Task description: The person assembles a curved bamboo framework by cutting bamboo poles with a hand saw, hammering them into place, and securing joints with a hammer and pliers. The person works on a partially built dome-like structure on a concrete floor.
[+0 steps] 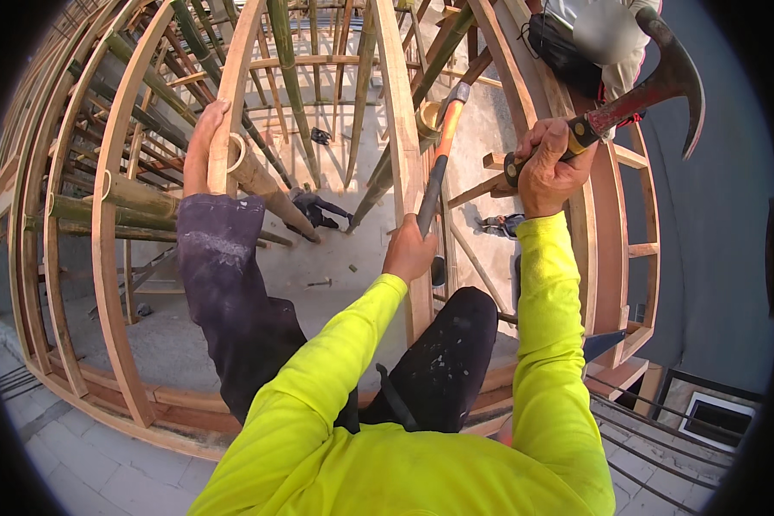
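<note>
My right hand (557, 168) grips a claw hammer (636, 110) by its black handle with yellow marks. The hammer is raised at the right, its curved claw at the outer end and reddish wear on its neck. Closed round the black lower part of a long orange-and-black tool (446, 129) is my left hand (409, 253). That tool slants up and away beside an upright-looking timber beam (402, 112). Its dark far end lies close to a cut bamboo pole (427, 120); whether they touch, I cannot tell.
Timber ribs (105, 224) and bamboo poles (285, 77) frame a drop to a concrete floor (301, 284). My bare left foot (205, 142) rests on a beam. Another person (615, 64) is at the upper right; someone (318, 211) is below. Cables (636, 439) run at lower right.
</note>
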Demonstrator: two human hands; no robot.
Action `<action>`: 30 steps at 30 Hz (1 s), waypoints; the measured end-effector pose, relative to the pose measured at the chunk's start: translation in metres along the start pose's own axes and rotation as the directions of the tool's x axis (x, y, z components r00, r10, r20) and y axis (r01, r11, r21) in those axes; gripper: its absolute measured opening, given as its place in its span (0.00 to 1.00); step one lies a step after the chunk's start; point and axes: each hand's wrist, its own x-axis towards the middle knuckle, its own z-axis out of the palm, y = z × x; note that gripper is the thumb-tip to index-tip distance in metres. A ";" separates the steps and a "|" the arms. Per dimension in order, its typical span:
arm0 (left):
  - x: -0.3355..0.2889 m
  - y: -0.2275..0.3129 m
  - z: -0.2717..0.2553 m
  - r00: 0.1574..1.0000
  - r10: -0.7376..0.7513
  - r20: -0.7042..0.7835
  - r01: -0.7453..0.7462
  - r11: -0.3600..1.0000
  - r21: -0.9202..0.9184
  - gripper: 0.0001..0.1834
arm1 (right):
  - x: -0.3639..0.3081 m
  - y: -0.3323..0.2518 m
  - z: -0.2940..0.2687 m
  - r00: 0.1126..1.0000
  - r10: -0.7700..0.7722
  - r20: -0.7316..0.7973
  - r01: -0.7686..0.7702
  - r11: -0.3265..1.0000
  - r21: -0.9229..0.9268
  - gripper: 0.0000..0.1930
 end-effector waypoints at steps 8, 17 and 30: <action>0.009 -0.026 0.008 1.000 -0.015 0.025 0.014 0.999 0.043 0.18 | -0.036 0.010 -0.074 0.819 0.572 0.037 -0.472 0.709 -0.524 0.14; 0.004 -0.022 -0.014 0.976 -0.060 0.209 0.102 0.976 -0.195 0.11 | -0.107 -0.100 -0.102 0.848 0.493 -0.194 -0.512 0.857 -0.062 0.07; -0.112 0.025 0.016 0.923 0.112 0.368 0.112 0.838 -0.535 0.11 | -0.389 -0.199 -0.207 0.387 0.538 -0.748 -0.922 0.251 -0.296 0.13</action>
